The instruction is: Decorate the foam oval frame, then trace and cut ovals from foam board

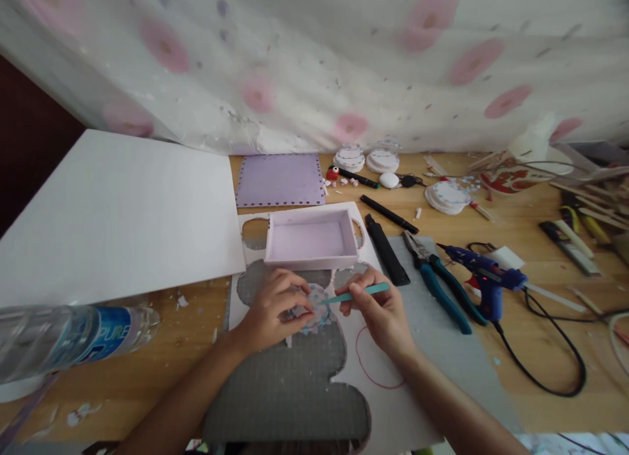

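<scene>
Wooden bench [147,350], cluttered. Left hand [270,311] pins small disc [314,307] flat on mat [295,383], steadying it; right hand [381,314] pinches teal tool [361,292] pen-style, tip at disc.

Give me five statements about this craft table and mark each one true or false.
1. The right hand holds a teal tool. True.
2. The left hand rests on the glue gun. False: it presses a small round piece on the grey mat.
3. The lilac tray lies beyond the hands. True.
4. The pliers lie left of the bottle. False: they lie right of the hands.
5. The glue gun is red. False: blue.
</scene>
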### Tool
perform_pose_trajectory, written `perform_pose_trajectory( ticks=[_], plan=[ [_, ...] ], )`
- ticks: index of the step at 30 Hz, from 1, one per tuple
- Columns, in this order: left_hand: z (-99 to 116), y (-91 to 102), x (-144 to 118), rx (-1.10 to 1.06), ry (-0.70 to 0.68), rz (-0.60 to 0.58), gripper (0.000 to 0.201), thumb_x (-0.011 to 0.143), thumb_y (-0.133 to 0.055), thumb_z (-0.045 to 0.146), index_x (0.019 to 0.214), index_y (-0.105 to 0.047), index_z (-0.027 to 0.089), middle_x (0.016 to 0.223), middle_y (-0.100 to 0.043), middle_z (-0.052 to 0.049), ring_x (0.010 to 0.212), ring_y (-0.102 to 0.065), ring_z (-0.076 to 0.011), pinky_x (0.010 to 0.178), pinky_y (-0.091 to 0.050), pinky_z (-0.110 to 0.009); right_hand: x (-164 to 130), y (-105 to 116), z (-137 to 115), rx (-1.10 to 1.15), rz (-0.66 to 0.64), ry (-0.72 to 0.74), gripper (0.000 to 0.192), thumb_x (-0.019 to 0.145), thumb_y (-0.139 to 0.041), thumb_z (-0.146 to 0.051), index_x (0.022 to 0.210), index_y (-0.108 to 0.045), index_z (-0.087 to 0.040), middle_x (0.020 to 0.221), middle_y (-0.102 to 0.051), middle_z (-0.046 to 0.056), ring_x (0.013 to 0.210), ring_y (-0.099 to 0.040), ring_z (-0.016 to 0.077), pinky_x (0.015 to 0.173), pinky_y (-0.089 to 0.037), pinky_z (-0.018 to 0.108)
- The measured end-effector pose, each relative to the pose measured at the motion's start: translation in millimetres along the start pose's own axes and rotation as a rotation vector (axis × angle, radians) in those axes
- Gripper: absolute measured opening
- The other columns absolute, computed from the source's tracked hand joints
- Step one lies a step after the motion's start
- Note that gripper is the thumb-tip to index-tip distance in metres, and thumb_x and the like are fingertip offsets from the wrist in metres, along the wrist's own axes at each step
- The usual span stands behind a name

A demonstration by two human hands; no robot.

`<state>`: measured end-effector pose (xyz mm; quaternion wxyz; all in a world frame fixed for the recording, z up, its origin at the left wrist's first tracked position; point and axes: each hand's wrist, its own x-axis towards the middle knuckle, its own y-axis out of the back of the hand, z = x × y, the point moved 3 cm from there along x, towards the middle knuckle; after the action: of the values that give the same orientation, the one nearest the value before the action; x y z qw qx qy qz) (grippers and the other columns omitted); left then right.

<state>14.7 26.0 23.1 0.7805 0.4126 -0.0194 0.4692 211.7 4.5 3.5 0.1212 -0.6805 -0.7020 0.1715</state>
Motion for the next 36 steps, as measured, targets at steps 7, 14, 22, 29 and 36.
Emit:
perform_pose_trajectory(
  ticks=[7,14,22,29,36],
  plan=[
    [2,-1.5,0,-0.012,-0.019,-0.048,0.004,0.083,-0.068,0.02,0.083,-0.064,0.02,0.096,-0.065,-0.005,0.093,-0.056,-0.0195,0.086,-0.045,-0.037,7,13,-15,0.029,0.206,0.0,0.025,0.084,-0.066,-0.037,0.07,-0.053,-0.02,0.072,-0.066,0.001,0.05,-0.055,0.009,0.047,-0.044,0.021],
    [4,1.9,4,-0.104,0.06,-0.014,0.003,0.083,-0.067,0.02,0.086,-0.067,0.02,0.097,-0.063,-0.006,0.096,-0.057,-0.0203,0.088,-0.045,-0.037,7,6,-17,-0.276,-0.062,-0.131,0.037,0.094,-0.046,-0.044,0.071,-0.061,-0.018,0.051,-0.047,-0.003,0.049,-0.043,0.0106,0.05,-0.035,0.024],
    [4,3.2,4,-0.12,0.069,0.024,0.005,0.083,-0.066,0.017,0.086,-0.067,0.02,0.097,-0.062,-0.006,0.095,-0.057,-0.0194,0.088,-0.045,-0.036,-3,-8,-5,-0.728,-0.353,-0.159,0.029,0.09,-0.055,-0.04,0.077,-0.068,-0.018,0.057,-0.052,-0.004,0.052,-0.042,0.009,0.05,-0.033,0.022],
    [11,4.6,4,-0.126,0.08,0.005,0.003,0.082,-0.067,0.018,0.082,-0.067,0.021,0.096,-0.063,-0.005,0.096,-0.057,-0.0201,0.089,-0.045,-0.037,-6,-12,3,-0.691,-0.327,-0.176,0.018,0.086,-0.062,-0.032,0.075,-0.067,-0.019,0.056,-0.053,-0.004,0.051,-0.041,0.0086,0.046,-0.031,0.021],
    [15,1.7,2,-0.172,0.202,0.071,0.009,0.081,-0.064,0.013,0.074,-0.063,0.019,0.095,-0.064,-0.005,0.097,-0.056,-0.0197,0.087,-0.045,-0.036,-11,-17,3,-0.728,-0.291,-0.072,0.018,0.086,-0.06,-0.031,0.073,-0.065,-0.019,0.057,-0.053,-0.004,0.053,-0.042,0.0087,0.05,-0.034,0.022]
  ],
)
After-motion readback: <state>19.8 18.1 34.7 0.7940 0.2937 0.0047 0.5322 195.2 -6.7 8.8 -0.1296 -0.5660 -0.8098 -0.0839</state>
